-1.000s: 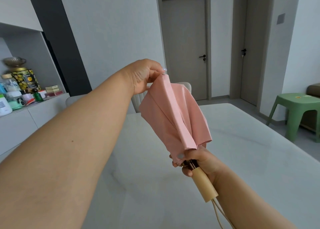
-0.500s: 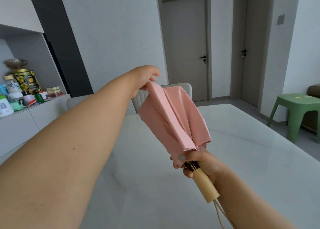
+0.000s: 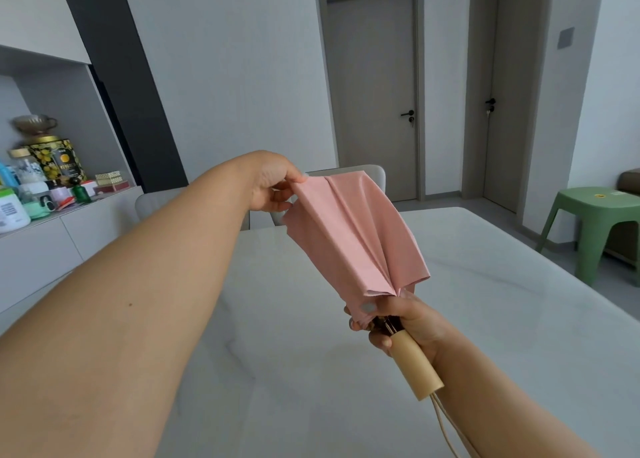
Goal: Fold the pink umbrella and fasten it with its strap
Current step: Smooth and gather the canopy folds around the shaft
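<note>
The umbrella [image 3: 356, 236] is held in the air above the table [image 3: 485, 319], tip away from the person. The right hand [image 3: 398, 322] is clamped round its base where the canopy meets the wooden handle [image 3: 414, 366]; the left hand [image 3: 273, 187] pinches a pleat's outer corner between thumb and fingers. The fabric looks light, soft and floppy, so pleats likely slip unless taken at the corner and pulled taut. The strap is not visible

Pink umbrella [image 3: 356, 236], collapsed, canopy in loose unwrapped pleats, tilted with its far end up-left above the table; pale wooden handle [image 3: 415, 366] lower right, cord trailing.
</note>
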`<state>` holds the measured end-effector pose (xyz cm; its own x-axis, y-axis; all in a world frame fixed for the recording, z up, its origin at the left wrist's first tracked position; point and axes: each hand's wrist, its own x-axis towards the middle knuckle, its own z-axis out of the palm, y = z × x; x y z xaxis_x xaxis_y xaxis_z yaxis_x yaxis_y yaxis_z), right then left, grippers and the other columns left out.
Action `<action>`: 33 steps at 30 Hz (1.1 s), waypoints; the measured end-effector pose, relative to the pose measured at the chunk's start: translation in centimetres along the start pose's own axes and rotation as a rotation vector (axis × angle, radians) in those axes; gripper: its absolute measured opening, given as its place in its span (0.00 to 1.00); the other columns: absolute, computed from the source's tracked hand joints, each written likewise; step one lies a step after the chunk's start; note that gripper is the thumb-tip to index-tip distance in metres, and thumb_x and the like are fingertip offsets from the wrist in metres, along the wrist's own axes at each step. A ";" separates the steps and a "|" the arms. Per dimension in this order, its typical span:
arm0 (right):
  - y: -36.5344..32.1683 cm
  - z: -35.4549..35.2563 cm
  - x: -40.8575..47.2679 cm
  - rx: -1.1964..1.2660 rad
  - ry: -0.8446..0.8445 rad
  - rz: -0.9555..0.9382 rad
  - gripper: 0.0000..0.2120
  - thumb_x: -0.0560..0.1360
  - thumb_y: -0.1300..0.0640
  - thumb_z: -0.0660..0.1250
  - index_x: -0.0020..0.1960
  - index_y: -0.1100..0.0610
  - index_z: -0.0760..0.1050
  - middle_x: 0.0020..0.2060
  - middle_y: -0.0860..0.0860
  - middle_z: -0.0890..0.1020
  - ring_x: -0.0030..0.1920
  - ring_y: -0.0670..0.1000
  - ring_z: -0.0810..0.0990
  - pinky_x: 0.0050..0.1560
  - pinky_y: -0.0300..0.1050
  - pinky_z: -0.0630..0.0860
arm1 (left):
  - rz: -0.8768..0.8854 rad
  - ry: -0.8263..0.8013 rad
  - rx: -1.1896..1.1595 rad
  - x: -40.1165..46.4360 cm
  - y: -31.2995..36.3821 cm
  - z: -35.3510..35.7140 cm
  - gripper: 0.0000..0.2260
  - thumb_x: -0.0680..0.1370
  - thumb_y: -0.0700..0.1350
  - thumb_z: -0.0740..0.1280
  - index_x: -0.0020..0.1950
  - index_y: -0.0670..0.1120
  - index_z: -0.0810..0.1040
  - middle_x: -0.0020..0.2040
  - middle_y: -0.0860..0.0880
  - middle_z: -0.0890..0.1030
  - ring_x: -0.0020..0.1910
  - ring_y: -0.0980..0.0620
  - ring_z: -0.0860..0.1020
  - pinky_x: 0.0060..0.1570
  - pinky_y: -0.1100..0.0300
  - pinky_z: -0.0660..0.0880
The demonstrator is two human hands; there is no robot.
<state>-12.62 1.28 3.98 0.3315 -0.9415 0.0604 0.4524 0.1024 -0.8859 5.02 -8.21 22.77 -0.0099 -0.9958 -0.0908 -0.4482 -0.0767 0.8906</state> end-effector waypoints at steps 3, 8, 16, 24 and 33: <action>-0.1 0.2 0.1 0.051 -0.018 0.001 0.35 0.47 0.59 0.83 0.51 0.62 0.74 0.37 0.59 0.80 0.35 0.54 0.79 0.19 0.37 0.69 | -0.025 0.039 -0.076 0.2 -1.4 0.9 0.08 0.79 0.40 0.65 0.40 0.46 0.73 0.36 0.48 0.73 0.32 0.53 0.72 0.35 0.60 0.75; 0.0 0.1 0.2 0.117 0.009 0.012 0.47 0.41 0.48 0.86 0.54 0.62 0.74 0.38 0.60 0.81 0.37 0.55 0.79 0.19 0.37 0.69 | -0.026 0.097 -0.217 -0.3 -4.0 4.7 0.05 0.79 0.39 0.63 0.44 0.44 0.75 0.36 0.46 0.77 0.33 0.51 0.77 0.33 0.59 0.77; 0.0 0.2 0.1 0.287 0.006 0.034 0.48 0.40 0.40 0.84 0.53 0.63 0.76 0.40 0.60 0.79 0.36 0.54 0.78 0.17 0.37 0.70 | -0.064 0.330 -0.508 0.4 -6.0 6.8 0.17 0.76 0.32 0.54 0.60 0.39 0.76 0.49 0.41 0.81 0.41 0.45 0.79 0.33 0.57 0.80; -0.2 0.9 -0.2 0.251 0.027 -0.018 0.28 0.51 0.57 0.83 0.46 0.65 0.77 0.35 0.60 0.80 0.31 0.54 0.79 0.16 0.37 0.67 | 0.175 0.573 -0.149 -0.5 -8.1 9.2 0.13 0.80 0.39 0.53 0.59 0.37 0.72 0.57 0.38 0.78 0.56 0.39 0.77 0.52 0.51 0.73; -0.2 0.8 -0.4 0.008 0.135 -0.075 0.18 0.62 0.59 0.74 0.48 0.64 0.74 0.33 0.59 0.80 0.32 0.54 0.77 0.19 0.38 0.68 | 0.196 0.497 0.018 0.4 -3.4 6.3 0.23 0.82 0.59 0.52 0.44 0.41 0.75 0.42 0.46 0.76 0.42 0.45 0.74 0.45 0.57 0.66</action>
<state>-12.18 1.91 4.52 0.1825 -0.9812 0.0633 0.4784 0.0324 -0.8775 0.92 -8.04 16.96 0.3271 -0.8952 0.3027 -0.4961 0.1099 0.8613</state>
